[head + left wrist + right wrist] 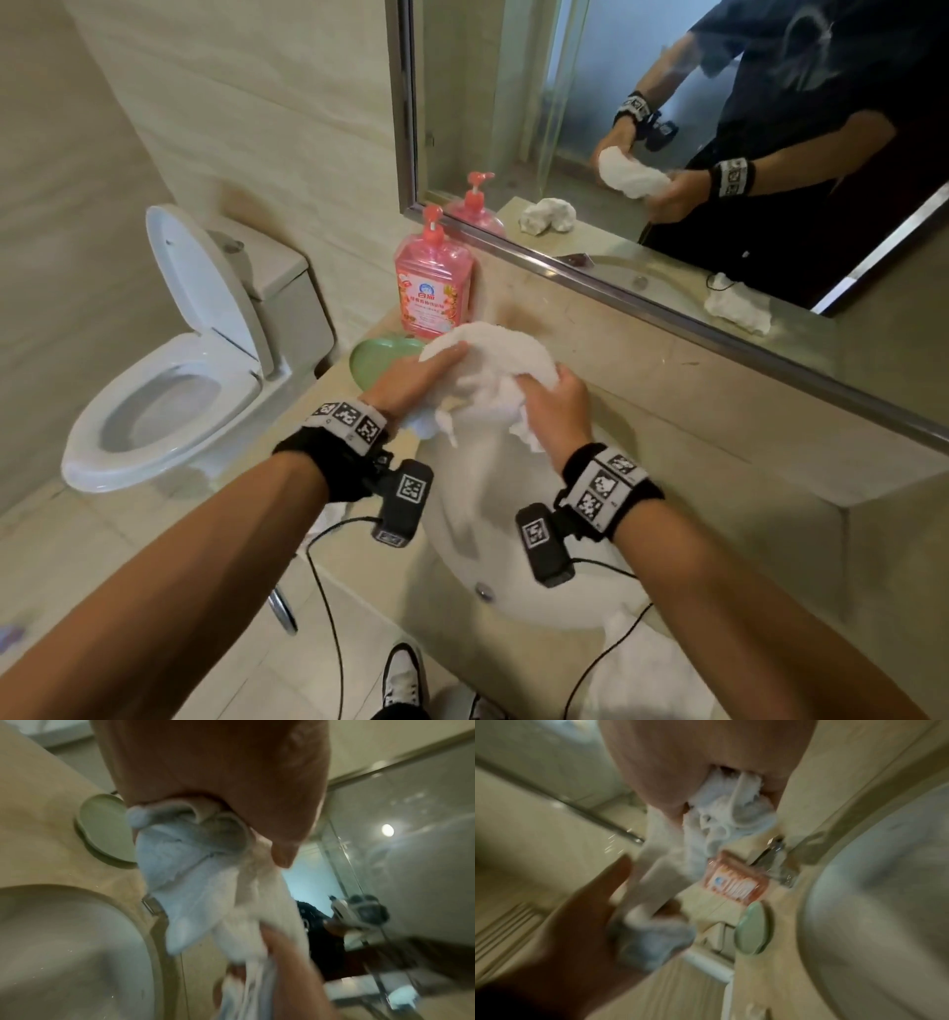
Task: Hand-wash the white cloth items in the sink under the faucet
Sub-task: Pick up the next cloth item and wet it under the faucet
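At the far left stands a white toilet (169, 360) with its lid up. On the back left corner of the counter (667, 390) there is a pink pump bottle of soap (433, 280), and just in front of it a green soap dish (377, 360). Above the back edge of the white sink (493, 545), both hands hold one white cloth (493, 360) in the air. The left hand (416, 377) grips its left end, fingers curled over the top. The cloth is bunched, and its long axis runs from left to right between the hands, arching up in the middle. The right hand (552, 411) closes around its right end, and loose folds hang below both hands. Another white cloth (642, 663) lies on the front edge of the counter.
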### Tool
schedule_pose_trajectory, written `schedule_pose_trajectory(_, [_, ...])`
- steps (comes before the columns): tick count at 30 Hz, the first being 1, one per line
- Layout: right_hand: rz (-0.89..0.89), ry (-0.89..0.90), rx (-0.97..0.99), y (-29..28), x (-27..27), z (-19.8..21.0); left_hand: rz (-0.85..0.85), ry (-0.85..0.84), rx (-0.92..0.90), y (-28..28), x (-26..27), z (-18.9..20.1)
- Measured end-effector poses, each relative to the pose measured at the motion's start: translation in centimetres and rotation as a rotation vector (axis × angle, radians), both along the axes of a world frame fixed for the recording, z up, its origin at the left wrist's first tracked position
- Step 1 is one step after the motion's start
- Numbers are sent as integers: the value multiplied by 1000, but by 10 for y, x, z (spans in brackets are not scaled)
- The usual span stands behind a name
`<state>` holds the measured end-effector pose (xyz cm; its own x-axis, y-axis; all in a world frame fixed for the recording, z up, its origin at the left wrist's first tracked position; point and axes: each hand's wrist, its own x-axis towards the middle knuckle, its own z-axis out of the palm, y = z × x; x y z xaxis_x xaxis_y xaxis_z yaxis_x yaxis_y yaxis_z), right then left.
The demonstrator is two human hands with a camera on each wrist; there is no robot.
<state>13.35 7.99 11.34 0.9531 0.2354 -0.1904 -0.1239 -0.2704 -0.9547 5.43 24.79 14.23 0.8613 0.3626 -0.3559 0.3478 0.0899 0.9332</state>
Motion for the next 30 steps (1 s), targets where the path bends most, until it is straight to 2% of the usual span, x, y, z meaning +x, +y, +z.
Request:
schedule_pose_trajectory(3, [40,-54,56,32,-22,9,28,13,-38,-25,11,4])
schedule_pose_trajectory(5, [-17,-12,83,42,-16,16,-7,11,-100,-33,12,4])
schedule_pose_trajectory(7, [-56,34,57,44,-12,16,-70,47,-40,-34,10,9])
schedule_pose_trajectory(10, [-1,-40,69,48,-23,10,34,25,-63,-32,12,13])
schedule_pose_trajectory(12, [24,-53,14,45,-17,7,18,52,-133,-34,11,17])
schedule_pose_trajectory(13, [47,-46,-65,40,-10,9,-53,85,-115,-33,9,18])
schedule_pose_trajectory(14, [104,-46,-156,34,1,10,-151,114,11,-30,6,19])
schedule_pose_trajectory(17, [391,-104,-418,13,19,12,-504,241,712,-8,-1,19])
schedule_pose_trajectory(19, [558,-114,-522,2,24,17,-596,315,1133,5,-4,15])
schedule_pose_trajectory(20, [641,-148,-557,-3,27,19,-584,333,1268,10,-5,10])
schedule_pose_trajectory(22, [824,-324,-663,-12,31,17,-549,365,1318,22,-7,1])
schedule_pose_trajectory(24, [938,-526,-790,-16,28,16,-596,353,1212,30,-10,-4])
schedule_pose_trajectory(26, [978,-635,-859,-20,25,17,-661,244,1198,34,-11,-4])
schedule_pose_trajectory(28, [971,-662,-882,-25,23,21,-707,115,1239,35,-13,-1])
schedule_pose_trajectory(30, [927,-697,-808,-27,23,25,-724,37,1246,37,-14,1])
